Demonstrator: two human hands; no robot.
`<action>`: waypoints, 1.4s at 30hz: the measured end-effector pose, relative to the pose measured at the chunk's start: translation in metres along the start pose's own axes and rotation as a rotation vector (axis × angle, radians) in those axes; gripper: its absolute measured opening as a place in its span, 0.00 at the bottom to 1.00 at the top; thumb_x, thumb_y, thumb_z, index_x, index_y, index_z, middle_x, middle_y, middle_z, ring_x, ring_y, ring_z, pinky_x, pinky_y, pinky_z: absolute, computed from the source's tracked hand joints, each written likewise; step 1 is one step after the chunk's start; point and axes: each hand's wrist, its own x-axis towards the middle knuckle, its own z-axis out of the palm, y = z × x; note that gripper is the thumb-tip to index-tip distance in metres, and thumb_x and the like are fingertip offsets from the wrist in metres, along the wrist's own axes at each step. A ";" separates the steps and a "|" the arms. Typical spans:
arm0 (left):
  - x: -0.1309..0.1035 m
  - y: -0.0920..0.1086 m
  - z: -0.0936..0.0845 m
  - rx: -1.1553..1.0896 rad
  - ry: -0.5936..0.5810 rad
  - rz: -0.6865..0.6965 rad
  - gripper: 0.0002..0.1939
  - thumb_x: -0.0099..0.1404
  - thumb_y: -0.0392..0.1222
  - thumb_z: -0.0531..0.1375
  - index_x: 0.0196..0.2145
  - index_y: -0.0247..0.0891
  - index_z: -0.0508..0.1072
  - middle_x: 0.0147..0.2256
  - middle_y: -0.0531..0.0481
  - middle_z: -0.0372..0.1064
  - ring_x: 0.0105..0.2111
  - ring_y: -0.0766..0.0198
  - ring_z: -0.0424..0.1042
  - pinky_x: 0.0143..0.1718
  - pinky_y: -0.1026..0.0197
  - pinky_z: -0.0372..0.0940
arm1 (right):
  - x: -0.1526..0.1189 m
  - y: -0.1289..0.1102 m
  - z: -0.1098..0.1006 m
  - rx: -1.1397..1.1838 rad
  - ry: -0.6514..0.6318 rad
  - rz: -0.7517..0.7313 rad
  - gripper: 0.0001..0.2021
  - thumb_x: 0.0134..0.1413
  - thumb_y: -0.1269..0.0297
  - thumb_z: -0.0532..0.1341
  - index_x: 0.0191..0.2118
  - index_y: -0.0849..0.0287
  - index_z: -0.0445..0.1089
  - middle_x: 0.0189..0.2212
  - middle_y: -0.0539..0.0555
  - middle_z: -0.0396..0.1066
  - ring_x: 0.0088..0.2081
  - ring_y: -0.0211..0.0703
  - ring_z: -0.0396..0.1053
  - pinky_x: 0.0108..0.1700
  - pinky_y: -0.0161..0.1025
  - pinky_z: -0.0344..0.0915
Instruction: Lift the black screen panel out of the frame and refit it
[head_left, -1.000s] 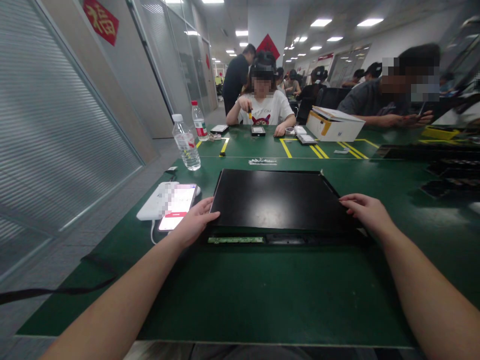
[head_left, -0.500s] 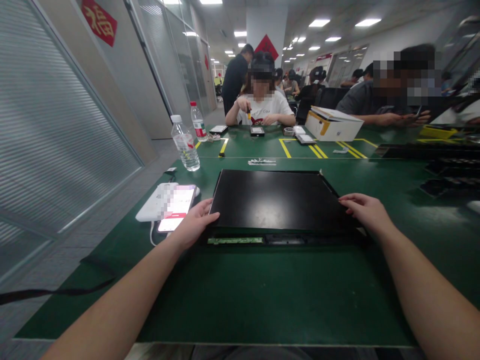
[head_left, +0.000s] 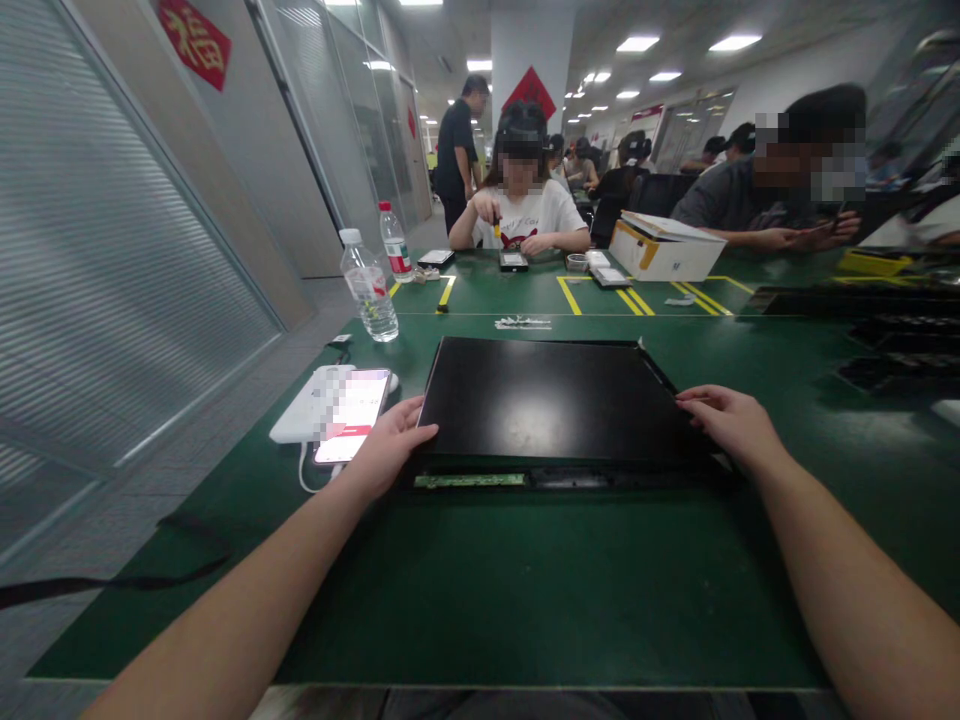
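Observation:
A glossy black display panel (head_left: 540, 395) lies over a black frame (head_left: 634, 478) on the green table, its near edge apart from the frame's front strip. A narrow green circuit board (head_left: 469, 481) shows in that strip. My left hand (head_left: 390, 440) grips the panel's left edge, thumb on top and fingers at the side. At the right edge, my right hand (head_left: 727, 415) is closed in a pinch; whether the frame rim is also between its fingertips I cannot tell. The underside of the panel is hidden.
Left of the panel lie a lit phone (head_left: 352, 415) and a white device (head_left: 304, 405) with a cable. Two water bottles (head_left: 369, 290) stand behind them. White scraps (head_left: 523, 323) lie beyond the panel. Across the table, a person works near a white box (head_left: 667, 248).
My hands and the panel hold nearly the same position. In the background, a standing person in dark clothes has shifted left.

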 end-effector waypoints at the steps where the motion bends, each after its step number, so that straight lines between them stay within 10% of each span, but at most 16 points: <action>1: 0.000 0.000 0.000 0.005 0.004 -0.004 0.30 0.54 0.30 0.72 0.55 0.34 0.74 0.51 0.38 0.83 0.56 0.44 0.80 0.60 0.47 0.72 | 0.000 0.000 0.000 -0.008 -0.001 0.014 0.14 0.50 0.53 0.64 0.37 0.55 0.81 0.30 0.55 0.80 0.28 0.46 0.74 0.33 0.43 0.67; 19: -0.001 0.001 0.002 0.003 0.030 -0.005 0.31 0.52 0.30 0.72 0.54 0.35 0.73 0.49 0.41 0.84 0.51 0.46 0.83 0.57 0.47 0.74 | -0.003 -0.008 -0.008 -0.127 0.058 0.030 0.12 0.50 0.56 0.63 0.37 0.53 0.82 0.35 0.56 0.81 0.38 0.51 0.76 0.42 0.45 0.70; 42: -0.002 0.006 0.005 -0.050 0.062 -0.044 0.34 0.59 0.26 0.68 0.64 0.34 0.74 0.52 0.39 0.83 0.56 0.49 0.80 0.59 0.54 0.74 | 0.001 -0.012 -0.007 -0.142 -0.179 0.188 0.19 0.50 0.69 0.63 0.47 0.58 0.84 0.43 0.60 0.83 0.45 0.55 0.79 0.51 0.47 0.74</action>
